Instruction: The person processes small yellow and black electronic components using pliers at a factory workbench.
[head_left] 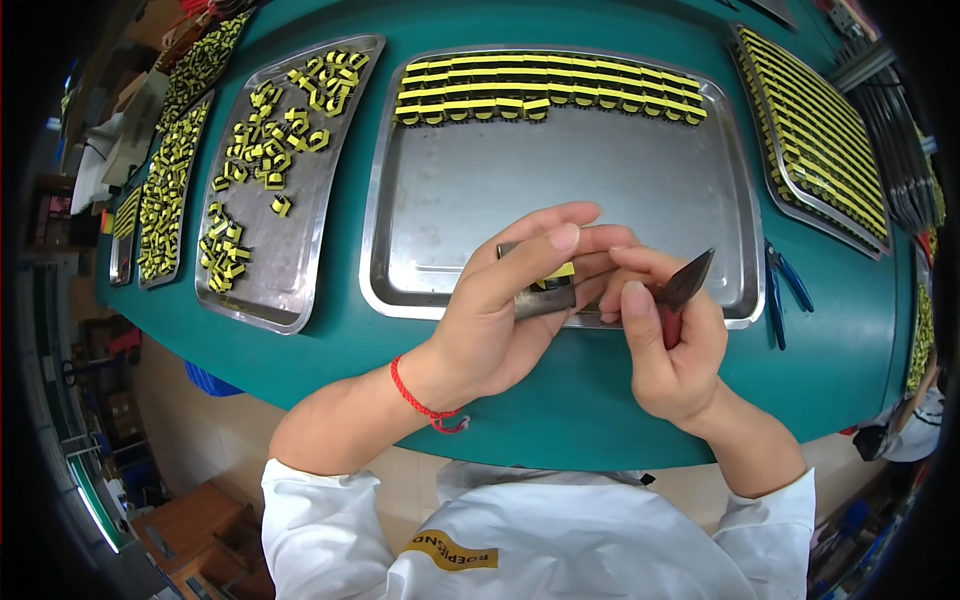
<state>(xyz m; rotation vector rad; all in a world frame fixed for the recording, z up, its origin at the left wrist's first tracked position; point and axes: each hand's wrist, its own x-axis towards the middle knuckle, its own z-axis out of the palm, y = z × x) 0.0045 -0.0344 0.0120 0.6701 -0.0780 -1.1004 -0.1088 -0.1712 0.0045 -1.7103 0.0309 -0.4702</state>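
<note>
Above the front rim of the middle metal tray [560, 180], my left hand [478, 315] is closed around a small grey metal block [540, 304]. A small yellow-and-black component [556, 276] sits in or against the block, partly hidden by my thumb and fingers. My right hand [675, 355] grips the red handle of a knife [690, 280], its dark pointed blade tilted up and to the right. The fingertips of both hands come close together near the block. Rows of similar components [550, 85] line the far side of the middle tray.
To the left, a tray [290, 250] holds loose, scattered components, with more filled trays [165, 210] beyond it. A stacked tray of neat rows [815, 140] stands at the right. Blue-handled pliers [788, 285] lie beside the middle tray on the green table [600, 400].
</note>
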